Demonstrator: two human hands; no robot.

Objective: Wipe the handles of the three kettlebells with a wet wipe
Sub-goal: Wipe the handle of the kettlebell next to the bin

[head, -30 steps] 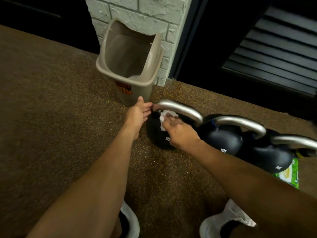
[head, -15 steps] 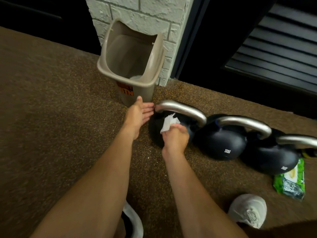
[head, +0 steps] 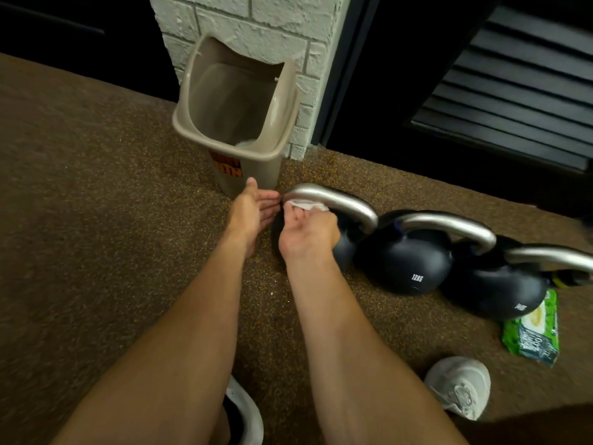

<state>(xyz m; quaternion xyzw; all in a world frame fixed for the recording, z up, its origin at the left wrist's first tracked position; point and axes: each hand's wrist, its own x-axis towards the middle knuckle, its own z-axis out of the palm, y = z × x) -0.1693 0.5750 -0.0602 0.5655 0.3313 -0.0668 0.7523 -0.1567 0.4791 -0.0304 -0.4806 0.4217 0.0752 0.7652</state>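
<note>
Silver handle [head: 340,200] on the first kettlebell [head: 345,248], close to a tan bin [head: 250,175]. Stands on the brown speckled floor [head: 96,220], first in a row of three. Right beside it and touching: the middle kettlebell [head: 414,261], black, marked 12KG. Then the third kettlebell [head: 500,290], touching the middle one, its handle cut off at the edge of the view.

Right hand [head: 308,236] under the first handle, palm turned up. Holds a white wet wipe [head: 308,206] in curled fingers and presses it against the underside of the handle, near its left end.

Left hand [head: 250,213] just beside, fingers straight and close together, tips touching the left end of the same handle. Holds nothing.

Behind the bin, a white brick pillar [head: 256,27]. Something pale at the bottom of the bin; cannot tell what. On the floor by the third kettlebell, a green pack of wipes [head: 532,332]. Near that, a white shoe [head: 459,385].
</note>
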